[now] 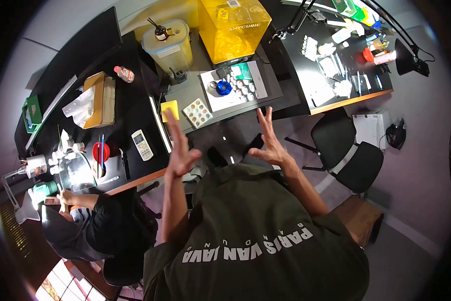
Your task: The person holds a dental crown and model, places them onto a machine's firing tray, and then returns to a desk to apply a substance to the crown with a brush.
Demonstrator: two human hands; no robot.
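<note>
My left hand (180,156) is raised in front of my body with its fingers spread, holding nothing. Opposite it, my right hand (271,147) is also open, thumb apart from the fingers. Both are in the air near the front edge of the grey table (273,89). Just beyond my left fingertips are a yellow pad (170,110) and a white tray with round wells of coloured material (198,113). Farther back, a blue round object (224,88) rests on a printed sheet (258,85); several small white round pieces (243,91) appear there.
A yellow ANYCUBIC machine (234,35) and a lidded tub (171,56) stand behind. On the left desk are a remote (142,145) and tissue box (103,100); a person (102,220) works there. At right are a black chair (338,133) and lamp (410,59).
</note>
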